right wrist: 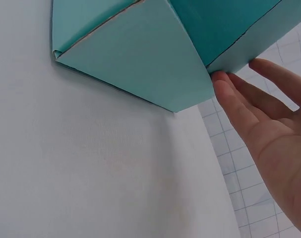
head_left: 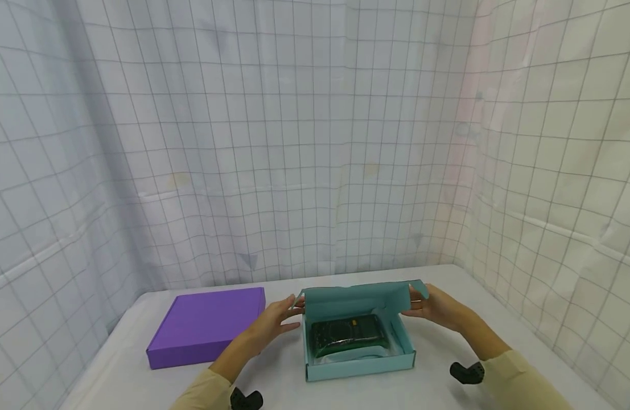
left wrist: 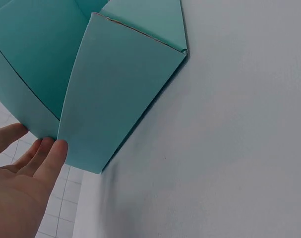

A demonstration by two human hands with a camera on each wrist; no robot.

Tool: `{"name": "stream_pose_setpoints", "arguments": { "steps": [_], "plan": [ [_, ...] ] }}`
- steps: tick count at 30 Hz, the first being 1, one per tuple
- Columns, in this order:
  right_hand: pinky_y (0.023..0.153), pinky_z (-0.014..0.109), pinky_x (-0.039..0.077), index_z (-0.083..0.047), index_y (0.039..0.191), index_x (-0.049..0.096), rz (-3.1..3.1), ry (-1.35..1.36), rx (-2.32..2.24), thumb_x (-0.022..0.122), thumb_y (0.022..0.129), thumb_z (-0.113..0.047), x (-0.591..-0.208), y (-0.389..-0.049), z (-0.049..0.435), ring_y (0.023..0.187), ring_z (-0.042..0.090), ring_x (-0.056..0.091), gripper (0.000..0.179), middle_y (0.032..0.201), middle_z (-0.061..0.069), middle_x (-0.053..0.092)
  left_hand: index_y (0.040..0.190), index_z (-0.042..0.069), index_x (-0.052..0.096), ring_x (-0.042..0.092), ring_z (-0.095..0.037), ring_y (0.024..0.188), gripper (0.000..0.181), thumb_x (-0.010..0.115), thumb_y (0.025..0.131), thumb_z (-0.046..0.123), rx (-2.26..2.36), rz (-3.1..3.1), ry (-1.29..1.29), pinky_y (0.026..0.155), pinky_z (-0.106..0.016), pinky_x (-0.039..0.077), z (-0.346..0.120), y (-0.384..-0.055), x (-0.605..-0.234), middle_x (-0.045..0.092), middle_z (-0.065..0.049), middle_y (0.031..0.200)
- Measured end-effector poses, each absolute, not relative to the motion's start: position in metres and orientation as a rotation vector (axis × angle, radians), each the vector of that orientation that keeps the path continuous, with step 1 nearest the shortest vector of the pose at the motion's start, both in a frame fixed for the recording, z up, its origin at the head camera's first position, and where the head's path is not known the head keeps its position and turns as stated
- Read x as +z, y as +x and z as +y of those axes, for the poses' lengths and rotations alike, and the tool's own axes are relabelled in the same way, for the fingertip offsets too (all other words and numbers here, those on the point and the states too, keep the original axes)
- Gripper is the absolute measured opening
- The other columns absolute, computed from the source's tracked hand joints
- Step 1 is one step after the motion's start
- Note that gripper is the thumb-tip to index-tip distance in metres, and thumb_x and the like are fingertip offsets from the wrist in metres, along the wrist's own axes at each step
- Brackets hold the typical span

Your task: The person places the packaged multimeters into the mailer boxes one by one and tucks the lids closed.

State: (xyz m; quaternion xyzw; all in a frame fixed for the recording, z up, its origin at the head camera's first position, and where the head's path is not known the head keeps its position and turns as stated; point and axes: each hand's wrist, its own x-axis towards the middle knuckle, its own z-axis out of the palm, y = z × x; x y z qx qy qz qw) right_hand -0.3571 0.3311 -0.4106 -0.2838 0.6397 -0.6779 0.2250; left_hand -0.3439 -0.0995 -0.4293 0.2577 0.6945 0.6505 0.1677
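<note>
A teal cardboard mailer box (head_left: 361,371) stands on the table with its lid (head_left: 345,300) raised at the back. Inside lies a dark green packet (head_left: 348,333) in shiny clear wrap, with pale plastic around it. My left hand (head_left: 274,324) is at the lid's left end; in the left wrist view its straight fingers (left wrist: 53,156) touch the teal card near the back corner. On the other side my right hand (head_left: 440,307) reaches behind the lid's side flap, which partly hides its fingers. In the right wrist view those fingertips (right wrist: 220,79) meet the card near the back corner.
A purple closed box (head_left: 212,319) lies on the table to the left, close to my left forearm. White curtains with a grid pattern (head_left: 294,142) hang behind the table and along both sides. The white tabletop (head_left: 437,356) extends around the teal box.
</note>
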Motion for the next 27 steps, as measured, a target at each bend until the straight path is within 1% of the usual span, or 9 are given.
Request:
{"name": "stream_pose_setpoints", "arguments": {
  "steps": [4, 6, 8, 13, 15, 17, 20, 22, 27],
  "plan": [
    [0.101, 0.062, 0.018, 0.002, 0.139, 0.034, 1.656, -0.843, -1.845, 0.017, 0.103, -0.037, -0.409, -0.354, 0.337, 0.127, 0.047, 0.028, 0.056, 0.143, 0.030, 0.025, 0.141, 0.001, 0.036, 0.023, -0.032, 0.134, 0.069, 0.033, 0.096, 0.054, 1.839, 1.996, 0.725, 0.103, -0.049, 0.031, -0.098, -0.341, -0.427, 0.032, -0.014, 0.145],
    [0.102, 0.060, 0.019, 0.001, 0.142, 0.029, 1.657, -0.858, -1.814, 0.016, 0.104, -0.035, -0.409, -0.353, 0.338, 0.129, 0.044, 0.027, 0.054, 0.145, 0.029, 0.022, 0.141, 0.002, 0.036, 0.024, -0.033, 0.134, 0.068, 0.033, 0.097, 0.052, 1.823, 2.025, 0.726, 0.102, -0.050, 0.031, -0.098, -0.340, -0.426, 0.032, -0.015, 0.145],
    [0.103, 0.059, 0.020, 0.004, 0.141, 0.027, 1.680, -0.884, -1.782, 0.016, 0.104, -0.029, -0.411, -0.353, 0.338, 0.130, 0.042, 0.027, 0.051, 0.145, 0.030, 0.021, 0.141, 0.002, 0.036, 0.024, -0.034, 0.133, 0.065, 0.034, 0.097, 0.050, 1.807, 2.053, 0.737, 0.102, -0.050, 0.031, -0.097, -0.340, -0.426, 0.032, -0.017, 0.144],
    [0.103, 0.061, 0.016, 0.014, 0.129, 0.037, 1.687, -0.966, -1.738, 0.019, 0.104, -0.017, -0.414, -0.352, 0.337, 0.131, 0.045, 0.023, 0.044, 0.141, 0.037, 0.020, 0.140, 0.002, 0.038, 0.025, -0.035, 0.132, 0.057, 0.037, 0.099, 0.042, 1.773, 2.096, 0.763, 0.101, -0.049, 0.034, -0.096, -0.337, -0.428, 0.030, -0.018, 0.144],
    [0.103, 0.061, 0.016, 0.012, 0.124, 0.044, 1.680, -0.976, -1.723, 0.021, 0.104, -0.018, -0.415, -0.352, 0.336, 0.131, 0.045, 0.022, 0.043, 0.141, 0.035, 0.023, 0.141, 0.002, 0.037, 0.024, -0.034, 0.133, 0.057, 0.039, 0.099, 0.040, 1.763, 2.097, 0.760, 0.101, -0.049, 0.034, -0.097, -0.335, -0.429, 0.027, -0.018, 0.146],
    [0.104, 0.059, 0.018, 0.007, 0.128, 0.047, 1.681, -0.988, -1.709, 0.024, 0.104, -0.022, -0.416, -0.351, 0.336, 0.131, 0.043, 0.022, 0.043, 0.143, 0.030, 0.026, 0.143, 0.002, 0.033, 0.023, -0.033, 0.134, 0.058, 0.041, 0.099, 0.040, 1.748, 2.097, 0.764, 0.101, -0.049, 0.033, -0.097, -0.333, -0.430, 0.022, -0.018, 0.148],
    [0.105, 0.057, 0.020, -0.001, 0.136, 0.044, 1.689, -0.990, -1.688, 0.030, 0.103, -0.029, -0.417, -0.350, 0.336, 0.134, 0.038, 0.021, 0.046, 0.146, 0.020, 0.028, 0.145, 0.004, 0.029, 0.023, -0.032, 0.134, 0.060, 0.043, 0.098, 0.040, 1.724, 2.102, 0.784, 0.101, -0.047, 0.033, -0.099, -0.332, -0.432, 0.020, -0.018, 0.149],
    [0.104, 0.057, 0.020, -0.002, 0.141, 0.037, 1.698, -1.003, -1.681, 0.033, 0.102, -0.033, -0.417, -0.349, 0.337, 0.134, 0.037, 0.022, 0.050, 0.146, 0.018, 0.029, 0.145, 0.005, 0.028, 0.024, -0.032, 0.134, 0.061, 0.043, 0.097, 0.039, 1.711, 2.103, 0.810, 0.100, -0.046, 0.035, -0.100, -0.332, -0.432, 0.020, -0.018, 0.149],
    [0.105, 0.054, 0.021, -0.005, 0.145, 0.029, 1.709, -1.007, -1.644, 0.044, 0.098, -0.039, -0.418, -0.348, 0.339, 0.135, 0.029, 0.024, 0.061, 0.149, 0.012, 0.026, 0.146, 0.006, 0.025, 0.030, -0.032, 0.130, 0.062, 0.046, 0.097, 0.038, 1.681, 2.101, 0.846, 0.098, -0.042, 0.039, -0.103, -0.332, -0.434, 0.024, -0.016, 0.147]
  ]
}}
